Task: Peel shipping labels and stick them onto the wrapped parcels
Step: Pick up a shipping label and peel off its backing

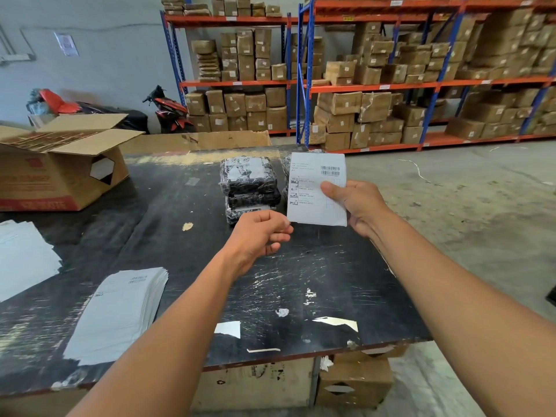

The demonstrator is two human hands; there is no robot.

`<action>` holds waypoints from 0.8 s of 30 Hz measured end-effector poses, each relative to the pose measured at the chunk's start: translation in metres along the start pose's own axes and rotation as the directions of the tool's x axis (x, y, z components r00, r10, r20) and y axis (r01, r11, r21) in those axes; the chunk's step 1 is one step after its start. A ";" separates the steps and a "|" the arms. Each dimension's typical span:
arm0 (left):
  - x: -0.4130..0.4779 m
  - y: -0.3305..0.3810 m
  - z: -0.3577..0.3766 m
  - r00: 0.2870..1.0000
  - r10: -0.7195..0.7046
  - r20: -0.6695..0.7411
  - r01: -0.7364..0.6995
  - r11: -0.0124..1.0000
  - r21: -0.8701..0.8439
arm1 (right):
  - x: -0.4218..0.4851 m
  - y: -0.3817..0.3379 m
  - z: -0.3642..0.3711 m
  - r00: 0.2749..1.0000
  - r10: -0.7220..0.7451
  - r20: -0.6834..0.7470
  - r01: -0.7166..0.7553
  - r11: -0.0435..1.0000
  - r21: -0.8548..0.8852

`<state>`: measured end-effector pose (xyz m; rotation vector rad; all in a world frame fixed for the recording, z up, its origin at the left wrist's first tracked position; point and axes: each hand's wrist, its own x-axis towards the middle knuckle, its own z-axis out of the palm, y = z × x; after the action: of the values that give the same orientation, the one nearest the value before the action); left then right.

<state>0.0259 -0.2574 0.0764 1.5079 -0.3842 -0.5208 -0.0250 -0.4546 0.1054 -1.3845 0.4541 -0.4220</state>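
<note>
Paper label [307, 188] is up over the counter [301, 266]: my right hand [358, 206] pinches its right edge, my left hand [258, 236] nips the bottom corner. I'd peel slowly from there, keep it flat, then smooth it onto the wrapped parcels [248, 179] behind.

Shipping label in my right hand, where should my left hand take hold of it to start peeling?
Probably take the shipping label by its lower-left corner, coming in from the left. The right hand pinches its right edge, so the left side stands free and upright, and the left hand is right beside that corner.
</note>
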 end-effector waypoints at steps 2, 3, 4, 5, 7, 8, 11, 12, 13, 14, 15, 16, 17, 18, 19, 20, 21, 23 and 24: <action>-0.002 0.001 0.000 1.000 0.008 -0.001 -0.008 1.000 0.004 | -0.001 -0.001 0.000 1.000 0.003 -0.002 -0.003 1.000 -0.003; -0.002 0.002 0.000 1.000 0.011 0.001 -0.011 1.000 0.004 | -0.002 -0.001 0.000 1.000 0.005 -0.003 -0.005 1.000 -0.005; -0.003 0.002 -0.001 1.000 0.013 0.006 -0.013 1.000 0.001 | -0.002 0.000 0.001 1.000 0.008 -0.004 -0.008 1.000 -0.007; -0.004 0.002 -0.001 1.000 0.016 0.016 -0.016 1.000 -0.005 | -0.003 0.000 0.001 1.000 0.015 -0.006 -0.015 1.000 -0.011; -0.005 0.002 -0.002 0.998 0.028 0.048 -0.026 0.999 -0.030 | -0.003 0.001 0.001 0.999 0.045 -0.005 -0.045 0.999 -0.024; -0.006 0.002 -0.002 0.997 0.036 0.066 -0.033 0.998 -0.054 | -0.004 0.003 0.002 0.998 0.067 -0.003 -0.067 0.997 -0.035; -0.008 0.005 -0.002 0.993 0.066 0.099 -0.052 0.989 -0.137 | -0.007 0.010 0.004 0.994 0.104 -0.033 -0.108 0.977 -0.181; -0.008 0.006 -0.002 0.992 0.075 0.105 -0.058 0.986 -0.157 | -0.009 0.012 0.005 0.994 0.103 -0.040 -0.110 0.964 -0.241; -0.009 0.008 -0.002 0.991 0.082 0.108 -0.063 0.983 -0.173 | -0.011 0.014 0.007 0.994 0.101 -0.037 -0.107 0.951 -0.289; -0.009 0.009 -0.001 0.990 0.087 0.109 -0.066 0.981 -0.184 | -0.013 0.016 0.008 0.994 0.104 -0.022 -0.105 0.940 -0.325; -0.009 0.010 0.000 0.990 0.091 0.109 -0.068 0.979 -0.193 | -0.014 0.017 0.010 0.994 0.109 0.004 -0.101 0.928 -0.359; -0.009 0.011 0.000 0.990 0.093 0.106 -0.070 0.978 -0.198 | -0.016 0.018 0.012 0.993 0.111 0.031 -0.089 0.912 -0.401; -0.008 0.011 0.000 0.991 0.094 0.099 -0.073 0.977 -0.202 | -0.016 0.019 0.014 0.994 0.092 0.052 -0.058 0.885 -0.461; -0.008 0.011 0.000 0.992 0.094 0.088 -0.075 0.976 -0.203 | -0.014 0.020 0.016 0.997 0.049 0.065 -0.005 0.838 -0.546; -0.008 0.010 0.000 0.993 0.093 0.075 -0.076 0.977 -0.200 | -0.011 0.021 0.017 0.997 -0.010 0.073 0.054 0.768 -0.639; -0.008 0.010 -0.001 0.994 0.090 0.062 -0.077 0.978 -0.194 | -0.009 0.021 0.018 0.995 -0.074 0.069 0.101 0.690 -0.717; -0.008 0.009 -0.001 0.995 0.087 0.050 -0.076 0.979 -0.186 | -0.008 0.018 0.020 0.989 -0.135 0.061 0.132 0.622 -0.771; -0.008 0.007 -0.003 0.996 0.081 0.024 -0.076 0.982 -0.172 | -0.011 0.011 0.024 0.967 -0.247 0.055 0.185 0.542 -0.820; -0.008 0.006 -0.004 0.997 0.079 0.011 -0.076 0.983 -0.170 | -0.013 0.006 0.026 0.953 -0.298 0.061 0.218 0.528 -0.821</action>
<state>0.0220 -0.2499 0.0832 1.3200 -0.4008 -0.4925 -0.0220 -0.4255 0.1040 -2.3977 0.5477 -0.5459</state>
